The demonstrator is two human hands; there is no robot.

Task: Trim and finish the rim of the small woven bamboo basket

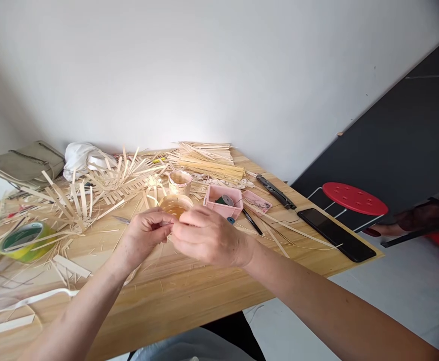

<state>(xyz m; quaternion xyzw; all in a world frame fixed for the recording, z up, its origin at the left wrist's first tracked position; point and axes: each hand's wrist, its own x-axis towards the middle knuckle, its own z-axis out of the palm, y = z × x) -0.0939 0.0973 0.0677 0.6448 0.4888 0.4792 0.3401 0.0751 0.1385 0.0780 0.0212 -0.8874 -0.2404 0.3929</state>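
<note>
Wooden table (189, 286), hands (146, 235) (207, 235) at amber cup (174, 206), spool (224, 200) in pink box (217, 209)

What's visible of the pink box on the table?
The pink plastic box is a small, open-topped rectangular tray with a raised rim, sitting flat on the wooden table among scattered pale strips. A spool of dark green thread lies inside it. A small blue spool sits at its front edge; the right hand is just in front.
</note>
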